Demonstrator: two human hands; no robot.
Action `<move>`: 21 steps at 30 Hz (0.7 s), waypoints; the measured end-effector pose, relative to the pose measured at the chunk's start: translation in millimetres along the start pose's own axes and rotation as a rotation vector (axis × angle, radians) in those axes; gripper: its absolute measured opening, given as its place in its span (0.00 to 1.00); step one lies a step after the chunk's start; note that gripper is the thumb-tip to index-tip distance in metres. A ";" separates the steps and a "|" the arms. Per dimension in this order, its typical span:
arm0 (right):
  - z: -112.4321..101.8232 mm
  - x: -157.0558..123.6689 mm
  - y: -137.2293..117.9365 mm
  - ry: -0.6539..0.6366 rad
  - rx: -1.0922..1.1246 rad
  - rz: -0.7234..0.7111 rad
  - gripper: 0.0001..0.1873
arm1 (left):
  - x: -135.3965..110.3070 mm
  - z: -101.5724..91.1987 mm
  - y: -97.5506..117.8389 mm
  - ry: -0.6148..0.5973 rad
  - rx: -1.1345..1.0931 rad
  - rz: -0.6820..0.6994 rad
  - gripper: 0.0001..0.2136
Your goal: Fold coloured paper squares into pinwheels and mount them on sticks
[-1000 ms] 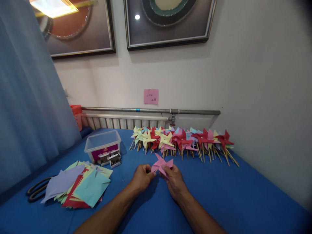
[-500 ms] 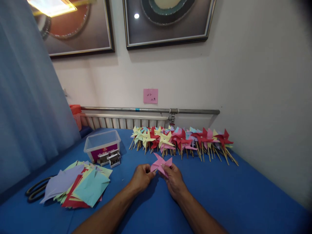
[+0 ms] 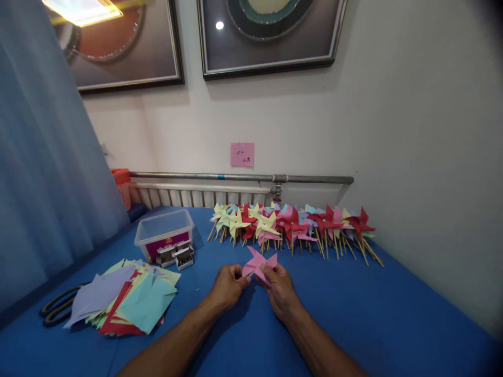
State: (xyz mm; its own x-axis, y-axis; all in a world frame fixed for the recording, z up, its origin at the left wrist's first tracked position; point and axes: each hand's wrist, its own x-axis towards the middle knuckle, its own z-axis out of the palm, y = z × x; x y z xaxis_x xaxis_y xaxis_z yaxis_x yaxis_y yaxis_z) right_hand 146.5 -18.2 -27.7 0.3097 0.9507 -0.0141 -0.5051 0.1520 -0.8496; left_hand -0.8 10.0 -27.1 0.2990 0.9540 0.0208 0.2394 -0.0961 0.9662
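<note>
A pink paper pinwheel (image 3: 256, 259) is held up over the blue-covered table, between my two hands. My right hand (image 3: 282, 291) pinches it near the centre, thumb in front by a small shiny pin head and fingers behind the paper. At the pinwheel's lower left, my left hand (image 3: 228, 286) is closed, thumb against forefinger, on what looks like its thin stick. Most of that stick is hidden by the fingers. Beyond my hands lie several finished pinwheels (image 3: 293, 224) in red, pink, yellow and blue on wooden sticks.
To the left, a pile of cut coloured paper squares (image 3: 147, 301) partly covers black-handled scissors (image 3: 58, 309). Behind it stands a clear plastic tub (image 3: 165, 233), with small open boxes of pins (image 3: 184, 257) against its front. A radiator pipe (image 3: 243, 178) runs along the wall.
</note>
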 end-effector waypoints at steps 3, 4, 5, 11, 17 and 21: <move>-0.2 0.1 -0.1 0.015 0.026 0.048 0.13 | -1.2 0.1 2.2 -0.003 0.005 0.007 0.14; -0.4 0.2 0.0 0.017 0.028 0.051 0.13 | -1.6 0.3 2.9 -0.004 0.005 0.010 0.14; -0.7 0.4 0.1 0.018 0.028 0.051 0.13 | -1.9 0.5 3.4 -0.004 0.007 0.012 0.14; -2.2 1.5 1.3 0.007 0.034 0.049 0.12 | -1.7 2.1 2.4 0.010 0.022 0.007 0.15; -1.6 1.4 1.3 0.013 0.032 0.038 0.13 | -0.9 1.8 -0.2 0.005 0.017 0.009 0.16; -1.4 1.3 1.3 0.024 0.035 0.047 0.13 | 0.0 2.7 -2.6 0.008 0.012 0.015 0.16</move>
State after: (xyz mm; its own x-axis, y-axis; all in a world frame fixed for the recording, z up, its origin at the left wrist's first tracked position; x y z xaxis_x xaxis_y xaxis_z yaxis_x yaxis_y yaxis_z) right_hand 147.3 -17.1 -29.6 0.3038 0.9504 -0.0664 -0.5476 0.1171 -0.8285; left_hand 1.1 9.5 -30.3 0.2950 0.9548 0.0371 0.2458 -0.1134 0.9627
